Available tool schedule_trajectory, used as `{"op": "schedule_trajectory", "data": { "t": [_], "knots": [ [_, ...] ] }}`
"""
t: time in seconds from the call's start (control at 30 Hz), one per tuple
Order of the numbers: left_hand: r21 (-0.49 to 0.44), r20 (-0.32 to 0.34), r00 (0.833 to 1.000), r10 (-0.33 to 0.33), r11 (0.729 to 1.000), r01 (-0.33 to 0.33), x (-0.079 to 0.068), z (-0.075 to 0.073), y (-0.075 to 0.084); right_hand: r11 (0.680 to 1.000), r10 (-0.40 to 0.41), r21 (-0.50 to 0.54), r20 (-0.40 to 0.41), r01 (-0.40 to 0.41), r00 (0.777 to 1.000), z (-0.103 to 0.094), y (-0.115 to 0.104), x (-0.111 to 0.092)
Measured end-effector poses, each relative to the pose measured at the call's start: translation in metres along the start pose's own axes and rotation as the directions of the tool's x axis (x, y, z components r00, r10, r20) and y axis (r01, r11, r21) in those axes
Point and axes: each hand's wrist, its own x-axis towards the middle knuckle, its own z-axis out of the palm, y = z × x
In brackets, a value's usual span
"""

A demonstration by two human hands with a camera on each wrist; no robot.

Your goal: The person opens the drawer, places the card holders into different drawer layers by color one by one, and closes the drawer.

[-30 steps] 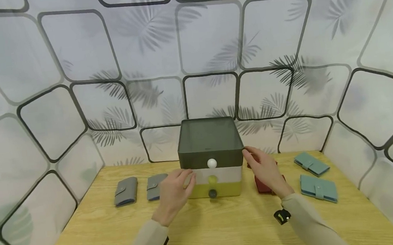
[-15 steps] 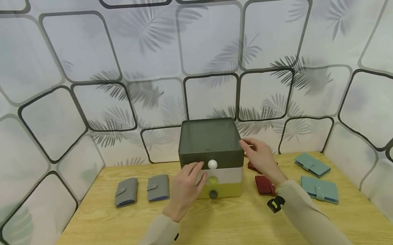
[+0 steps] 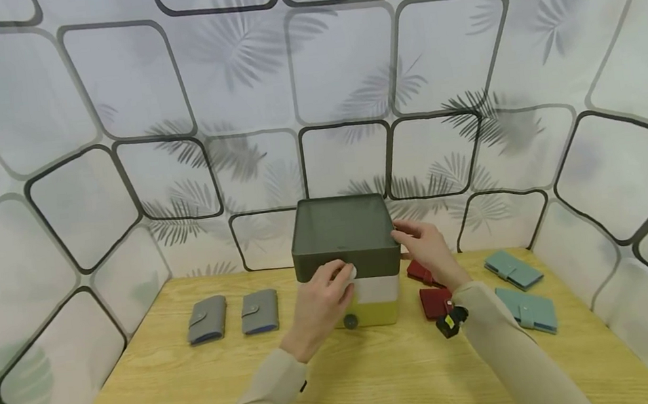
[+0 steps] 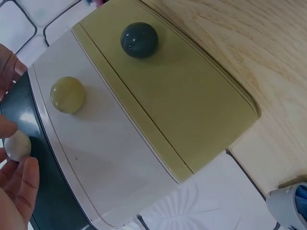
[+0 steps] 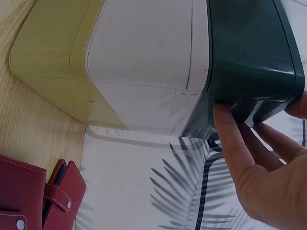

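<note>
A three-tier drawer box (image 3: 342,226) stands at the middle of the table, dark green on top, white in the middle and yellow-green below. My left hand (image 3: 321,300) pinches the round white knob (image 4: 18,145) of the dark green top drawer between thumb and fingers. The right hand (image 3: 428,249) rests against the right side of that top tier, its fingertips (image 5: 225,112) touching the side and the thumb near the top edge. Below, the white drawer has a yellow knob (image 4: 68,95) and the yellow-green one a dark knob (image 4: 139,40). All the drawers look closed.
Two grey snap-strap wallets (image 3: 206,319) lie left of the box. Close to its right side are two dark red wallets (image 3: 434,302), partly behind the right arm. Farther right lie two light green wallets (image 3: 513,269). A patterned wall backs the table (image 3: 159,384).
My left hand has moved right and up from the box's left side to the white knob and now pinches it. The right hand has shifted slightly up and back along the right side.
</note>
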Motion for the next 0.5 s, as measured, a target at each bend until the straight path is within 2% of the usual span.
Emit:
{"op": "schedule_trajectory", "data": {
  "t": [0.23,0.5],
  "knots": [
    [0.043,0.032,0.999,-0.013,0.999,0.011,0.0033,0.0061,0.0042,0.999,0.004,0.038,0.017,-0.004,1.000,0.0019,-0.0026,-0.0031],
    [0.059,0.020,0.999,-0.029,0.998,0.028,0.0037,0.0093,0.0054,0.998,0.016,0.062,0.000,-0.016,1.000,0.0029,0.0002,-0.0017]
  ]
}}
